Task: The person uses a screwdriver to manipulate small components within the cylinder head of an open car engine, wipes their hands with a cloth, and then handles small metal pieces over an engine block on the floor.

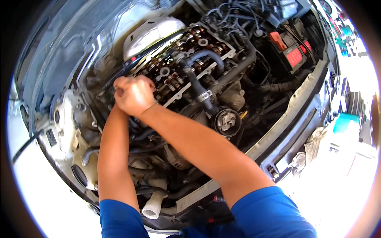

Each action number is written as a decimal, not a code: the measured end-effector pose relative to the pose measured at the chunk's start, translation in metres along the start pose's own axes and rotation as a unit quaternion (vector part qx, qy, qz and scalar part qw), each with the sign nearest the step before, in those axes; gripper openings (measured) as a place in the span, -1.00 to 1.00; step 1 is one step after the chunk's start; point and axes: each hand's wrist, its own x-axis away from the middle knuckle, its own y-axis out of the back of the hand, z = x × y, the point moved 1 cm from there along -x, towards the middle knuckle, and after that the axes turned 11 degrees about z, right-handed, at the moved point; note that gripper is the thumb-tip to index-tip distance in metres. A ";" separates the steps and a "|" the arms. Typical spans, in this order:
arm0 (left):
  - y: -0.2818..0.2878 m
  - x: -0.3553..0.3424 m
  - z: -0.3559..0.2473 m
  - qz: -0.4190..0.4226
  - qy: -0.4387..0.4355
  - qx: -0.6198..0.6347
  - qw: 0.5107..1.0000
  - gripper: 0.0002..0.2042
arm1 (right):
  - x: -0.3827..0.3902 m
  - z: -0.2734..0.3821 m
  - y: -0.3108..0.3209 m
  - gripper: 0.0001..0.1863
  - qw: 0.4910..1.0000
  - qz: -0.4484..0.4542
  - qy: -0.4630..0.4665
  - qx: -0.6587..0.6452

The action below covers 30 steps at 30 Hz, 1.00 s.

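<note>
My right hand (136,95) is curled, fingers closed, over my left hand (119,89) at the left end of an open engine (176,79); what it holds is hidden. My left hand is mostly covered by the right, so its fingers cannot be made out clearly. Both hands are beside the uncovered cylinder head, which shows dark, oily valve gear inside a pale rim. A curved silver shield (152,29) lies behind it. A thick black hose (198,89) crosses its front edge, with an opening stuffed with crumpled pale material (227,121) below.
A battery (293,57) with red terminal covers sits at the right. The front body rail (291,103) curves along the right. A white tank (63,111) is at the left and a white funnel-like neck (152,208) near the bottom. Bright workshop clutter (343,123) stands beyond the car.
</note>
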 end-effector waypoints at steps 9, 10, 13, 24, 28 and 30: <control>0.008 -0.020 0.007 0.059 0.034 0.033 0.997 -0.81 | 0.002 -0.009 -0.007 -0.86 0.999 -0.033 0.017 -0.016; 0.008 -0.021 0.009 0.065 0.035 0.041 0.996 -0.83 | 0.001 -0.009 -0.007 -0.86 0.999 -0.035 0.016 -0.019; 0.008 -0.019 0.016 0.081 0.045 0.069 0.993 -0.88 | -0.001 -0.005 -0.010 -0.85 0.999 -0.032 0.000 -0.019; 0.004 -0.024 0.015 0.055 0.071 0.114 0.989 -0.84 | -0.013 -0.011 -0.015 -0.90 0.999 -0.029 -0.027 0.014; 0.002 -0.017 -0.004 0.051 0.066 0.125 0.989 -0.80 | -0.023 -0.013 -0.015 -0.89 0.999 -0.021 -0.031 -0.004; 0.006 -0.021 0.037 0.056 0.066 0.080 0.993 -0.76 | -0.024 -0.011 -0.017 -0.87 0.999 0.015 -0.029 -0.024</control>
